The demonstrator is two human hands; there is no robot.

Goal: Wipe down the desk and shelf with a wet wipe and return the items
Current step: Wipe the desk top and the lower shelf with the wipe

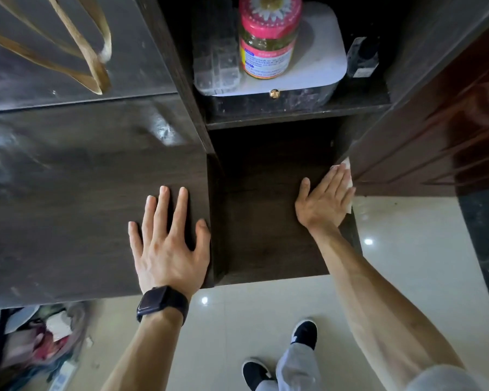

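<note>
**Here, your wipe sits at the shelf's right edge**

Here your right hand lies flat with its fingers straight and together, pressing the wet wipe against the right side of the lower shelf compartment. The hand covers most of the wipe, and only white corners show past the fingertips and the little-finger side. You cannot tell whether the wipe lies on the compartment's floor or on its side wall.

Your left hand rests flat on the desk with its fingers spread, holding nothing, and its thumb is at the desk's right edge. There is a dark watch on that wrist.

Between your hands the compartment's floor is bare dark wood. On the shelf above, a pink-lidded jar and a clear organiser stand on a white-lidded box. A small dark bottle stands beside the box, and its label is too blurred to read.

Tan straps lie at the back of the glossy, smeared desk. A reddish wooden door stands just to the right of the shelf. Below are pale glossy tiles, and a cluttered bin shows under the desk, partly cut off.
</note>
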